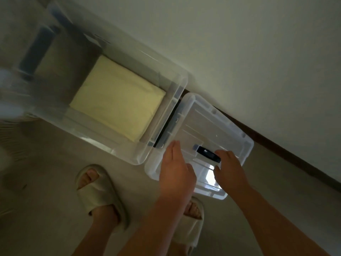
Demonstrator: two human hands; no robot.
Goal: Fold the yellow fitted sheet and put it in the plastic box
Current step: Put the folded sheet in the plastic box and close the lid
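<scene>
The yellow fitted sheet (pixel 118 106) lies folded into a flat rectangle inside the clear plastic box (pixel 181 84), which stands open on the floor. To the box's right lies a clear plastic lid (pixel 212 122) with a black handle (pixel 206 153) on it. My left hand (pixel 175 169) hovers flat over the lid's near left part, fingers straight. Just right of the black handle is my right hand (pixel 230 169), with fingers loosely bent and nothing held.
The box and lid sit against a pale wall (pixel 258 52) with a dark baseboard (pixel 276 145). A blurred clear part with blue pieces (pixel 36 48) is at the box's far end. My feet in pale slippers (pixel 97 191) stand on the floor close to the box.
</scene>
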